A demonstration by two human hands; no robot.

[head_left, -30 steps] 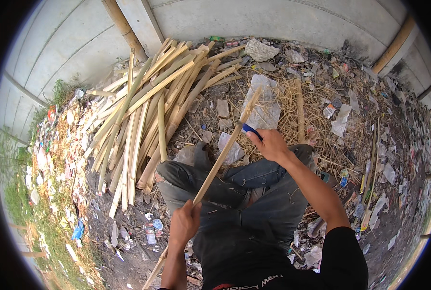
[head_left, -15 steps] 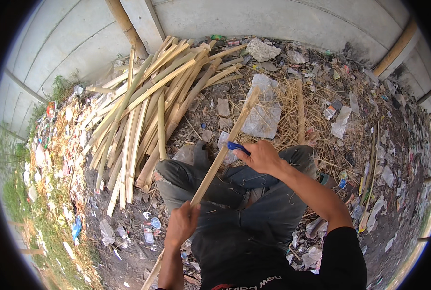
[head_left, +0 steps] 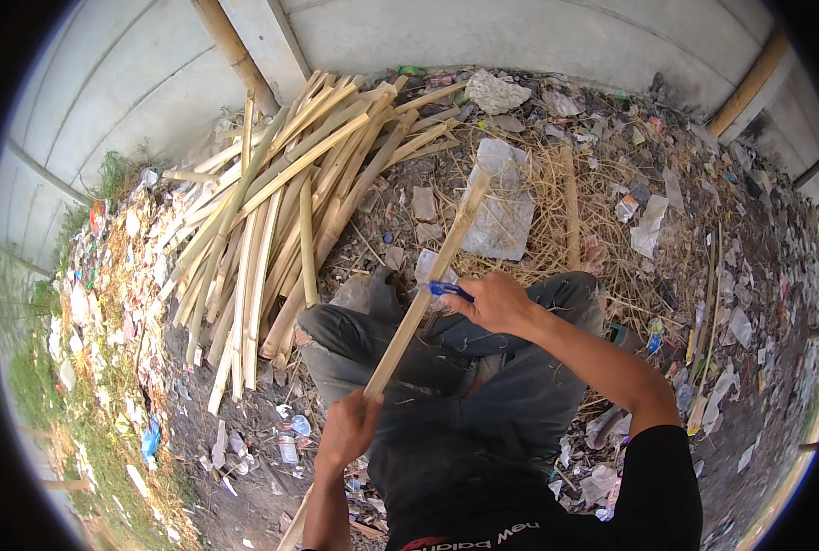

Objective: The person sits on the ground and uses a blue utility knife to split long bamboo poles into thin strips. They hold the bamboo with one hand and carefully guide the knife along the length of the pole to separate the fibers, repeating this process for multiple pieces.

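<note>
A long, pale bamboo strip [head_left: 408,329] slants across my lap, its far end over the ground ahead and its near end beside my left forearm. My left hand [head_left: 349,428] is closed round its lower part. In my right hand [head_left: 499,304] is a small blue hand tool [head_left: 450,290], whose exact kind I cannot make out. The tool's head lies at the strip's edge, about midway along the far half. Beneath the strip are my bent legs in dark, torn trousers [head_left: 520,367].
A heap of split bamboo strips [head_left: 272,216] lies ahead to the left, before a grey panel wall [head_left: 501,37]. Straw-like shavings [head_left: 538,216], a clear plastic sheet [head_left: 504,220] and a loose bamboo strip [head_left: 571,207] lie ahead. Litter covers the ground around me.
The blue tool sits slightly lower on the strip and has turned a little in my right hand. My left hand keeps its grip on the strip. The view has shifted slightly.
</note>
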